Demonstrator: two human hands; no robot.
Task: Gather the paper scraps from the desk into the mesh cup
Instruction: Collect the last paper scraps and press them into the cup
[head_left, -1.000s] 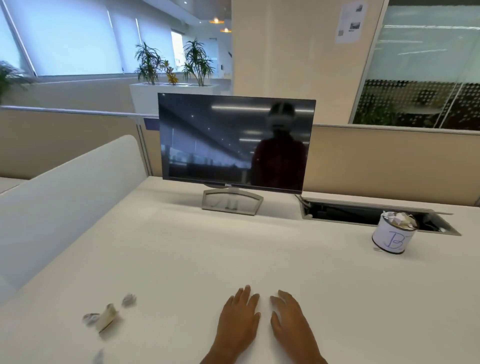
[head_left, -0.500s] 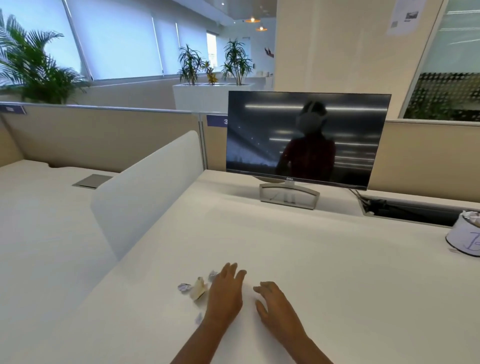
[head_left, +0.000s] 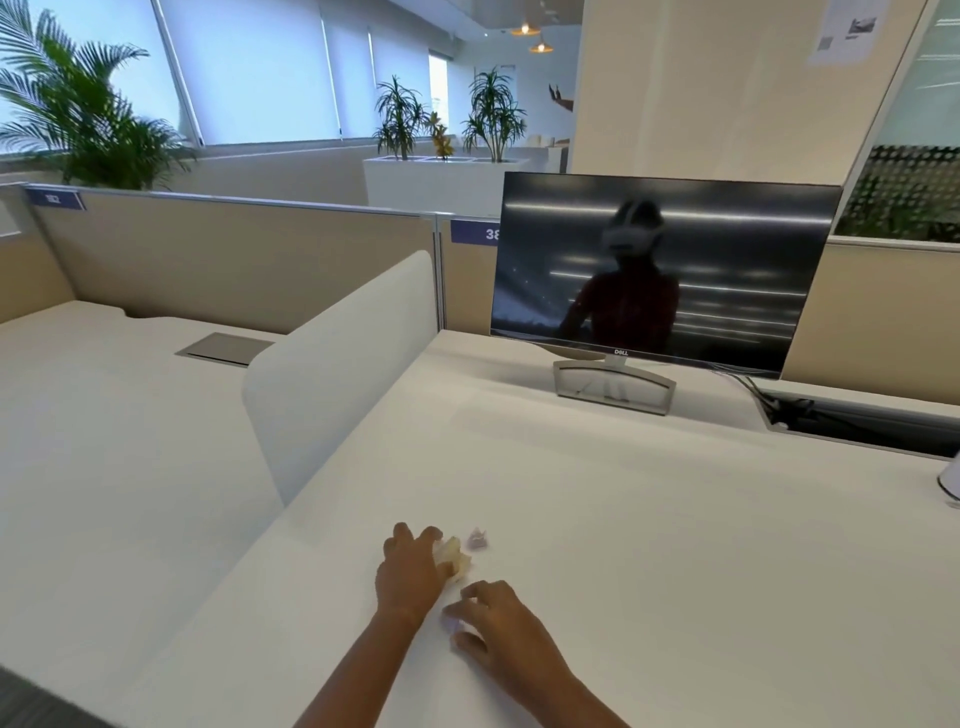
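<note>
Paper scraps lie on the white desk (head_left: 649, 519) near its front left. My left hand (head_left: 408, 574) curls its fingers round a cream crumpled scrap (head_left: 453, 556). A small pale purple scrap (head_left: 477, 539) lies loose just right of it. My right hand (head_left: 498, 631) curls over another small purple scrap (head_left: 451, 623) and pinches it at the fingertips. The white cup (head_left: 951, 480) shows only as a sliver at the right edge of the view.
A dark monitor (head_left: 660, 270) on a grey stand (head_left: 613, 387) sits at the back of the desk. A cable tray opening (head_left: 852, 423) lies to its right. A white divider panel (head_left: 337, 364) borders the desk on the left.
The view has swung left, so the cup has slid almost out of frame. Both hands moved left from flat on the desk onto the scraps and curled round them.
</note>
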